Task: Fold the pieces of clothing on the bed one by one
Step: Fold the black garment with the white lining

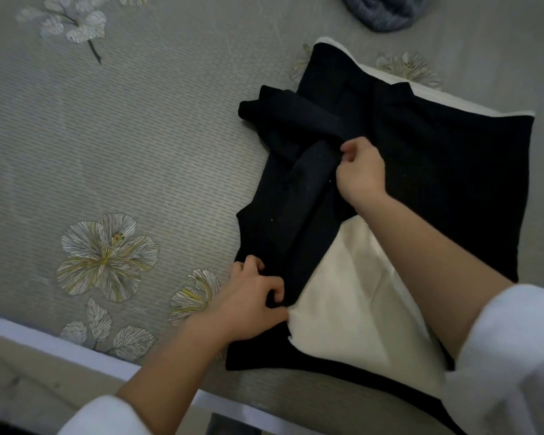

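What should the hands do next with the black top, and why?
Probably press the fold flat onto the top. The right hand pinches its far end, the left hand grips its near end, and it looks bunched, not flat.

The black garment point(421, 171) is a thick, matt cloth with a faintly fuzzy nap, dotted with a few pale specks of lint. The cream cloth point(352, 296) showing with it looks smoother and softer, also matt, with shallow creases. The bed cover point(139, 136) is a grey woven fabric with a fine ribbed, dashed texture and a slight sheen, printed with line-drawn white and yellow flowers. At the top edge, a grey garment point(387, 11) looks like a coarse, woolly knit. The white sleeves point(509, 356) are smooth, plain, matt cloth.
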A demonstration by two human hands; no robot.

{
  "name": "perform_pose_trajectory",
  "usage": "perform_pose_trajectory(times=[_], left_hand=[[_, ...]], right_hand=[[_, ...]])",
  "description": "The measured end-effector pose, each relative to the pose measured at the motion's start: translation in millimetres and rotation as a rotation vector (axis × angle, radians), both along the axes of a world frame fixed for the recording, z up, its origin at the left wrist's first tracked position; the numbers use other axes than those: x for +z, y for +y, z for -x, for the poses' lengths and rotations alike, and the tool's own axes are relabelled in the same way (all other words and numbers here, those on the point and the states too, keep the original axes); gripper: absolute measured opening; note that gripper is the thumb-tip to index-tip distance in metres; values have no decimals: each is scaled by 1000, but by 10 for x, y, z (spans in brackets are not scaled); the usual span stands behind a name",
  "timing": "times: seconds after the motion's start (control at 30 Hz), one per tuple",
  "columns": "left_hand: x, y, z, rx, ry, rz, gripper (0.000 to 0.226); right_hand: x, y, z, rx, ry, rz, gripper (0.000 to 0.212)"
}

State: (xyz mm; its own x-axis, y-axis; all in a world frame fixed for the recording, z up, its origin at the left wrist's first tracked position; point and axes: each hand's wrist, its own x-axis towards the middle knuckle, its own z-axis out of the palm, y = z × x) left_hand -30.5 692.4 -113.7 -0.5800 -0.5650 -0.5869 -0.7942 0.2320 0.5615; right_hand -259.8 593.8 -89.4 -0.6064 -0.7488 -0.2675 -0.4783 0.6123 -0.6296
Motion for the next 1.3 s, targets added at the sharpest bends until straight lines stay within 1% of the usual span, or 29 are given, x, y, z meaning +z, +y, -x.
perform_pose_trajectory(times=[0.07, 0.1, 0.17, 0.2, 0.23, 0.27, 0.3, 0.37, 0.47, 0.53, 0.57, 0.6, 0.67, 0.7, 0.73, 0.8, 0.87, 0.9, 0.93, 0.97, 1.0, 1.07, 1.1, 1.13, 1.17, 1.23, 1.27, 1.3], left_hand=[[15, -15, 33, 54, -1, -46, 25], [23, -37, 38, 79, 6, -75, 27], [29, -97, 43, 102, 11, -109, 29], [26, -132, 44, 108, 7, -117, 27], [21, -165, 46, 118, 1, -127, 25], [18, -193, 56, 133, -7, -142, 22], [16, -219, 74, 160, -13, -160, 20], [7, -249, 113, 214, -23, -177, 21], [-13, -275, 131, 253, -29, -176, 22], [-26, -279, 121, 256, -38, -201, 25], [-31, -280, 121, 244, -57, -198, 28], [-28, -286, 129, 219, -87, -179, 31], [-22, -307, 172, 168, -150, -143, 36], [-16, -319, 199, 152, -182, -141, 38], [-12, -332, 231, 138, -216, -146, 39], [-6, -353, 302, 100, -292, -135, 44], [-12, -359, 385, 43, -380, -98, 56], [-11, -363, 424, 18, -418, -80, 61], [-5, -370, 454, 0, -444, -69, 64], [2, -376, 472, -10, -460, -69, 65], [5, -383, 478, -12, -466, -77, 66], [11, -389, 468, -8, -459, -94, 66], [17, -389, 458, -5, -453, -96, 66], [19, -389, 449, -4, -450, -94, 66], [19, -386, 445, -6, -452, -92, 66], [9, -385, 453, -9, -461, -82, 67], [3, -388, 458, -7, -464, -80, 67], [-1, -391, 460, -2, -466, -82, 67]], right_hand=[[-74, -2, -82, -130, -12, 71, 32], [-120, -11, -103, -155, -7, 42, 32], [-171, -13, -120, -47, 43, -151, 34], [-169, -9, -116, 36, 75, -211, 29], [-143, -10, -111, 104, 105, -223, 21], [-101, -19, -93, 155, 140, -208, 17], [-42, -44, -69, 199, 187, -176, 19], [119, -90, 11, 277, 332, -113, 30], [414, 100, 191, 336, 642, 97, 41], [523, 454, 292, 311, 763, 173, 37], [513, 644, 340, 290, 754, 164, 35], [473, 797, 386, 266, 656, 110, 33], [328, 944, 479, 122, 285, -73, 31], [264, 961, 534, 13, 113, -117, 27], [203, 943, 600, -96, 1, -102, 24], [113, 802, 720, -295, -64, 30, 16], [41, 587, 809, -371, -137, 116, 10], [-3, 489, 832, -375, -204, 111, 7], [-52, 404, 833, -367, -269, 69, 8], [-87, 342, 812, -332, -317, 0, 19], [-117, 302, 786, -245, -344, -93, 28], [-97, 248, 693, 15, -352, -283, 29], [-53, 233, 645, 117, -332, -315, 25], [-2, 215, 618, 159, -287, -276, 20], [79, 203, 622, 137, -195, -175, 18], [280, 218, 763, -59, 90, 136, 30], [408, 246, 874, -166, 210, 284, 31], [514, 295, 1005, -244, 281, 355, 28]])
